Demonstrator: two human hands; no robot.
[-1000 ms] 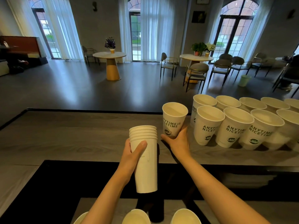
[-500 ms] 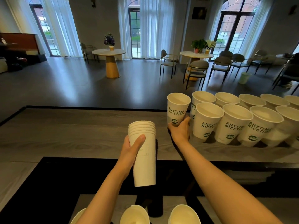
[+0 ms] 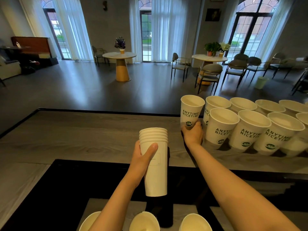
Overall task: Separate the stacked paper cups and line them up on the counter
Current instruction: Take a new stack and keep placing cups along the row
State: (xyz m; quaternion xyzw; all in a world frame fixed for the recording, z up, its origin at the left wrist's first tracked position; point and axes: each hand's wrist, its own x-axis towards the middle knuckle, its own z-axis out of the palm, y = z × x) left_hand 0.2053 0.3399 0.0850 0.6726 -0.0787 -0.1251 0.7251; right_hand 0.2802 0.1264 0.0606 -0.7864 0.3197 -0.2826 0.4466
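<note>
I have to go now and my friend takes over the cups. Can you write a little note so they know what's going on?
Left hand: holds the stack of cups upright above the dark lower ledge.
Right hand: grips the single cup near its base, at the left end of the back row on the counter.
Done: two rows of separated cups stand on the counter's right side.
Left: let go of the single cup once it sits in line, then pull apart the remaining stack and place each cup.

The left hand (image 3: 141, 161) holds a stack of cups (image 3: 154, 157). The right hand (image 3: 193, 135) holds 1 cup (image 3: 190, 112) on the worktop (image 3: 75, 135).
</note>
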